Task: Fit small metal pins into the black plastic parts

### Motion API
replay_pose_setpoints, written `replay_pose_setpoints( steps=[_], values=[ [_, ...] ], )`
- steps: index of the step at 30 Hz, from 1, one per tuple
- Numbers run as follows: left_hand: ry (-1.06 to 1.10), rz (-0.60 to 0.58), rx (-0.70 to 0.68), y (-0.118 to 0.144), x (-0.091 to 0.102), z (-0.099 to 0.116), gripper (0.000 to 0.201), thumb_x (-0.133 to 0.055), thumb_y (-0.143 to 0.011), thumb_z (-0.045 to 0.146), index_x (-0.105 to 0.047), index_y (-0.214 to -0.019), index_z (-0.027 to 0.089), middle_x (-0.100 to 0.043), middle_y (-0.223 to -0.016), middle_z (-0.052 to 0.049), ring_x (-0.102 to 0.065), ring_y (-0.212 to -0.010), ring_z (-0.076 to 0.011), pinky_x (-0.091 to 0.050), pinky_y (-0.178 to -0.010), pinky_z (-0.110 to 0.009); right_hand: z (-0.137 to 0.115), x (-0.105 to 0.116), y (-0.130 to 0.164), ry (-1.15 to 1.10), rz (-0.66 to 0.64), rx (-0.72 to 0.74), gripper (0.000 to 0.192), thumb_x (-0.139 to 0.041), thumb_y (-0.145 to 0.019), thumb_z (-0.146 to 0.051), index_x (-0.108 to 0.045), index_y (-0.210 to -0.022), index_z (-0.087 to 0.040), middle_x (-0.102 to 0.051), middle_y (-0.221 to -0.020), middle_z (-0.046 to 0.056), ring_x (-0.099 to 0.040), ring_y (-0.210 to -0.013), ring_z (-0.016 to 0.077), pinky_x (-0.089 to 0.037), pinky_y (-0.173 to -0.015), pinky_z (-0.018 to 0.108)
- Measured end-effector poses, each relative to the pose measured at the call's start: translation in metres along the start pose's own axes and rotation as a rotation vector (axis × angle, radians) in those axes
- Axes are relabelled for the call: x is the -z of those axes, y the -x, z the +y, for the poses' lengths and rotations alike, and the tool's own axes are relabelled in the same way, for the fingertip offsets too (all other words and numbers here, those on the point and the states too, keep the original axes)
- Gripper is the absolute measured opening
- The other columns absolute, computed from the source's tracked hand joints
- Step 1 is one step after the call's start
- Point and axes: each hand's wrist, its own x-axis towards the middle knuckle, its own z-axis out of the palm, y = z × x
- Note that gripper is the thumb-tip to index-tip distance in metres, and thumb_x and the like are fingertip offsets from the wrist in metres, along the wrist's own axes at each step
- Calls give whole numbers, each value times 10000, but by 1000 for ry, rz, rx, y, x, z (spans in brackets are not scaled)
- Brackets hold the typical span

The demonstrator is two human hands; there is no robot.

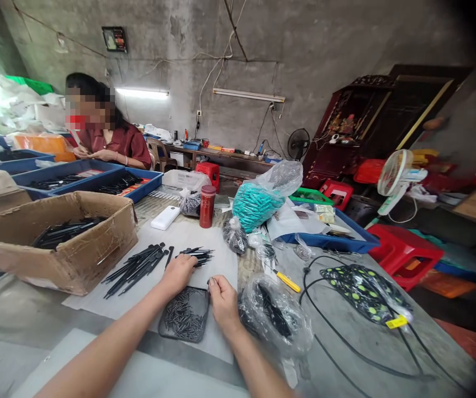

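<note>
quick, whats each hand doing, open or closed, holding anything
Left hand: at the black sticks; grip cannot be told.
Right hand: closed; anything pinched is too small to tell.

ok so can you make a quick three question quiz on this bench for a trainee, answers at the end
1. Multiple choice: what sits between the person's forearms?
a) a white fan
b) a tray of small dark pins
c) a yellow-handled screwdriver
2. True or false: the red canister stands upright on the table.
3. Short answer: which of the person's hands is nearer the larger pile of black rods?

Key: 1. b; 2. true; 3. the left hand
</note>
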Motion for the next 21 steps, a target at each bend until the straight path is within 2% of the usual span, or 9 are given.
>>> replay_pose_setpoints(
  steps=[3,6,10,12,14,16,19,21],
  values=[
    [-38,9,44,-5,-5,6,126,-455,-780,183,-579,-795,177,-601,-807,-63,-533,-832,-215,-403,-710,-311,3,0,1,17,-9,13,305,-386,-803,-407,-464,-614,-180,-366,-514,-43,-341,-503,104,-270,-481,222],
    [-62,14,84,-3,-1,0,158,-427,-809,229,-578,-815,182,-589,-826,-63,-529,-834,-206,-396,-707,-301,5,0,0,20,-21,1,303,-383,-805,-408,-467,-622,-180,-357,-511,-46,-334,-496,103,-262,-475,221],
    [-103,10,162,3,16,-30,241,-332,-843,205,-565,-898,180,-565,-867,-72,-519,-835,-197,-384,-672,-283,2,1,-1,20,-23,-19,297,-379,-799,-400,-453,-612,-182,-347,-498,-48,-331,-485,101,-258,-476,226],
    [-123,-23,160,6,27,-48,255,-331,-825,159,-578,-880,185,-555,-837,-68,-511,-825,-203,-372,-654,-284,0,2,-1,22,-26,-23,295,-379,-795,-399,-450,-608,-182,-349,-496,-46,-336,-488,103,-262,-482,228],
    [-122,-69,104,7,34,-61,251,-361,-803,131,-594,-858,206,-549,-837,-51,-499,-831,-200,-360,-653,-276,0,1,-1,21,-33,-28,296,-379,-793,-402,-453,-611,-181,-349,-497,-45,-340,-490,105,-264,-487,230],
    [-146,-119,-17,7,38,-68,242,-376,-804,136,-598,-856,217,-541,-859,-44,-484,-833,-195,-347,-647,-272,0,1,-1,16,-32,-30,296,-378,-794,-404,-453,-616,-181,-346,-500,-46,-338,-492,104,-265,-489,230],
    [-255,-166,-234,4,36,-71,229,-365,-830,160,-585,-872,204,-526,-904,-60,-462,-836,-194,-329,-643,-279,2,0,0,14,-23,-33,297,-382,-794,-409,-451,-617,-181,-341,-501,-48,-334,-494,103,-265,-490,227],
    [-336,-175,-324,2,35,-71,213,-366,-838,163,-575,-870,193,-518,-910,-67,-457,-830,-190,-324,-652,-283,3,1,0,17,-29,-36,297,-382,-794,-412,-451,-621,-180,-339,-503,-49,-333,-497,103,-269,-493,224]
  ],
)
